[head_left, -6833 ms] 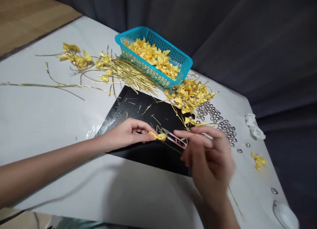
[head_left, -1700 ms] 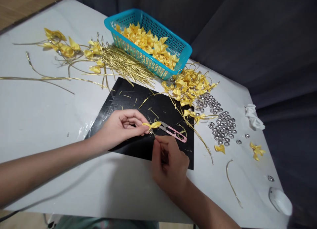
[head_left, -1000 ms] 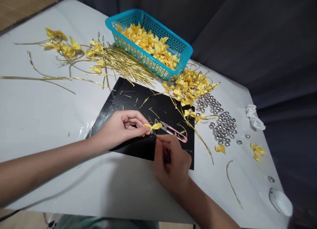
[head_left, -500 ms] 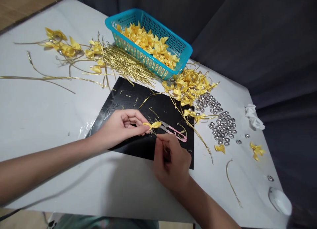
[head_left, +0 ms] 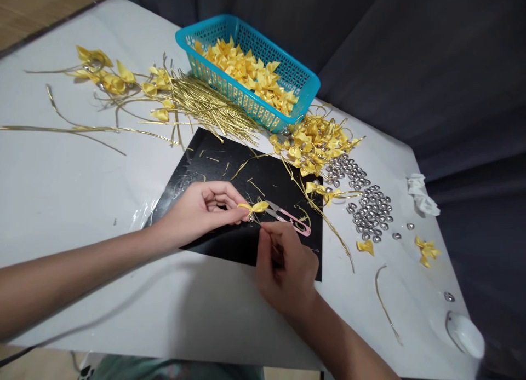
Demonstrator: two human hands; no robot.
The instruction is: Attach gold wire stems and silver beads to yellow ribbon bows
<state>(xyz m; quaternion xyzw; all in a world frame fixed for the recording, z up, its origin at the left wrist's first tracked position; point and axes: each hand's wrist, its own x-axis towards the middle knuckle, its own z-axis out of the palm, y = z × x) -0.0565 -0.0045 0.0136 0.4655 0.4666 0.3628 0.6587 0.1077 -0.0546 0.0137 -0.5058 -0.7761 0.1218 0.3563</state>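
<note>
Over the black mat (head_left: 230, 243), my left hand (head_left: 213, 206) pinches a small yellow ribbon bow (head_left: 259, 207) between thumb and forefinger. A small silver bead (head_left: 251, 218) hangs just under the bow. Thin gold cord (head_left: 257, 221) runs from there to my right hand (head_left: 285, 259), whose thumb and forefinger are closed on its end. Pink-handled scissors (head_left: 302, 226) lie on the mat just beyond my right hand, their blades partly behind the bow.
A blue basket (head_left: 310, 87) of yellow bows stands at the back. Gold cords (head_left: 209, 109) lie before it. Tied bows (head_left: 312, 144) and silver beads (head_left: 372, 213) are piled at the right. A white object (head_left: 466, 333) sits at the right corner.
</note>
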